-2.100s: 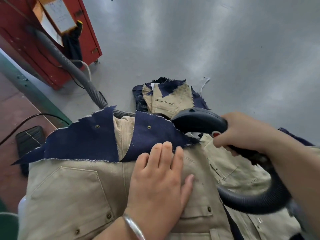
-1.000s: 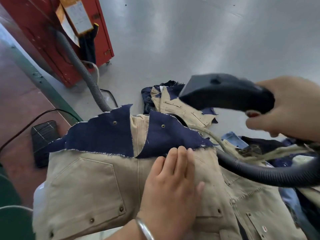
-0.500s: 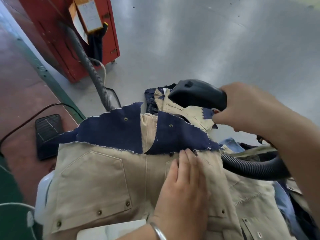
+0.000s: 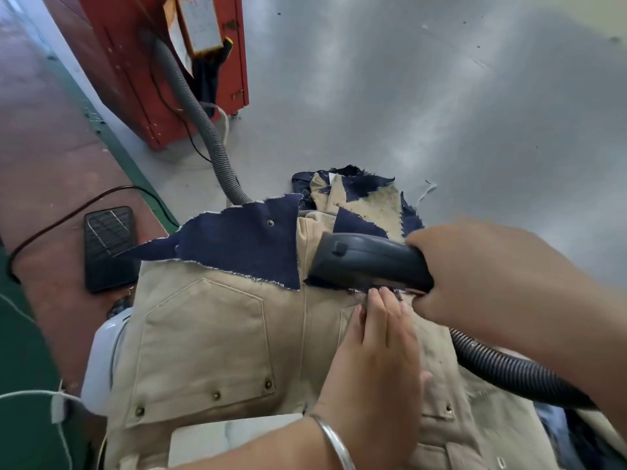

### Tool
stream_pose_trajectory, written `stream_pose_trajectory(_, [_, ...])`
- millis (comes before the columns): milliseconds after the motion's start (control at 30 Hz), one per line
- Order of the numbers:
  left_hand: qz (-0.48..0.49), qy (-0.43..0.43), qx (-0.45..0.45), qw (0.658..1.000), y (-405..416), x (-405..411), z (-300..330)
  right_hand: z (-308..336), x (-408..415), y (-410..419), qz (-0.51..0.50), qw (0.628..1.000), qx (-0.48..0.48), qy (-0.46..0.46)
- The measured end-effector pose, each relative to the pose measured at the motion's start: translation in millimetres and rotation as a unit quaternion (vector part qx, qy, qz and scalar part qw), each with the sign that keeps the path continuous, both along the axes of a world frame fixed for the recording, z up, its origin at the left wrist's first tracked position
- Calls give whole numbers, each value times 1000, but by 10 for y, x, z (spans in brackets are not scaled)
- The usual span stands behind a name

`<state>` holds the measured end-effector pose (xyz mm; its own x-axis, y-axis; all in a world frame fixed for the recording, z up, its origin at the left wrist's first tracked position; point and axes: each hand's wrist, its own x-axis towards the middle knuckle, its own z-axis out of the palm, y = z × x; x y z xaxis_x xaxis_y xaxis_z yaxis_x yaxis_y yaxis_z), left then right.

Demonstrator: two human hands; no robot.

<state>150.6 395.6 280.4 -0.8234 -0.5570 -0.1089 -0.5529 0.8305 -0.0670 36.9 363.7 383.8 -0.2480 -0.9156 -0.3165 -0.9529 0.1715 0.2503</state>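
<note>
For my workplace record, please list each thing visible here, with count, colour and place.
garment: one, beige with navy flaps, centre
nozzle: one, black, over the garment's navy edge
black hose: one, black, lower right
grey hose: one, grey, upper left
cabinet: one, red, upper left
pedal: one, black, floor at left
garment pile: one, beige and navy, behind the garment
bangle: one, silver, left wrist
left hand: one, flat on the garment
right hand: one, grips the nozzle
</note>
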Motion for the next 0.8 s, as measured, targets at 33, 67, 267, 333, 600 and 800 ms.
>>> stream_pose_trajectory(33, [-31,-4,23,999,0,9,-1,-5,6,-49,0,1000,-9,0])
stream_pose_trajectory(67, [-33,14,47,998,-13,14,-8,-35,-6,-118,1,999,-33,-12])
stream_pose_trajectory(267, [-45,22,53,997,-15,-11,-3,-37,-197,-638,-72,986,-110,-102])
stream_pose_trajectory(333, [-47,6,52,998,-14,-2,0,118,-302,-633,-83,975,-141,-152])
stream_pose_trajectory(600, [13,-1,60,998,34,-11,-45,318,-178,-18,-21,996,-8,-91])
stream_pose_trajectory(800, [30,-16,41,999,-6,3,48,96,-203,-205,-41,996,7,-82])
